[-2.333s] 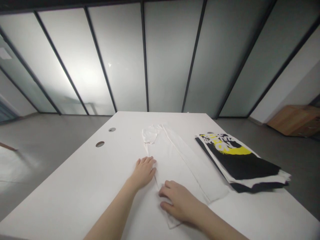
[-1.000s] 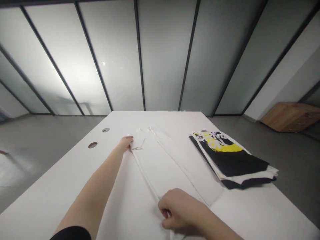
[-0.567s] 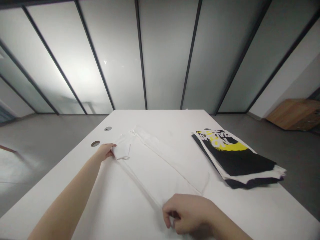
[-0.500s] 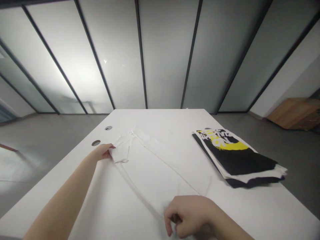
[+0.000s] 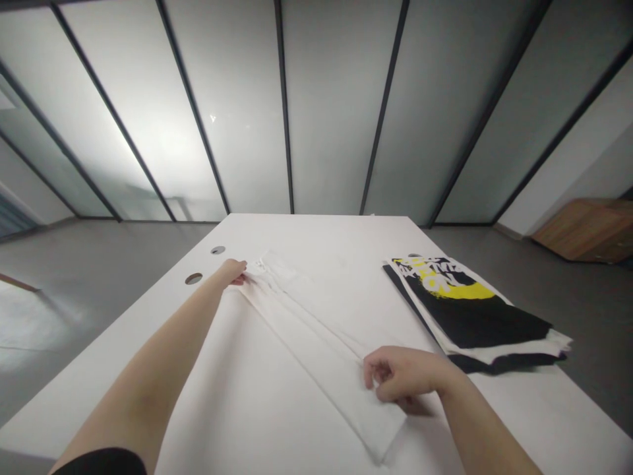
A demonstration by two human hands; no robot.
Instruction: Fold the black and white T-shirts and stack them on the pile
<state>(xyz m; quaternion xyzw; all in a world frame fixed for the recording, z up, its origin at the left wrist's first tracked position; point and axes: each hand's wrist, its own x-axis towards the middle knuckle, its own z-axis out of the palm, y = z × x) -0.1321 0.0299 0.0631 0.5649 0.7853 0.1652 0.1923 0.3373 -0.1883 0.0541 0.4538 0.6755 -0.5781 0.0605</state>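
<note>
A thin white T-shirt (image 5: 316, 356) lies on the white table, folded into a long narrow strip. It runs from far left to near right. My left hand (image 5: 234, 272) is closed with fingertips pinching the cloth at the far end, by the collar. At the near end, my right hand (image 5: 403, 373) is closed, fingers curled down on the shirt's right edge close to the hem; its lower fingers are partly hidden. To the right rests a stack of folded shirts (image 5: 475, 316), the top one black with yellow and white print, with white and dark cloth under it.
The white table (image 5: 316, 231) has round holes along its left side, one being a cable hole (image 5: 194, 279). Beyond its far edge stands a frosted glass wall (image 5: 326, 112) with dark frames. A wooden cabinet (image 5: 583, 231) is at the right.
My left hand has moved right and away, toward the collar, taking the sleeve edge along. My right hand has moved up and right with the near edge, so the shirt is now a narrower strip.
</note>
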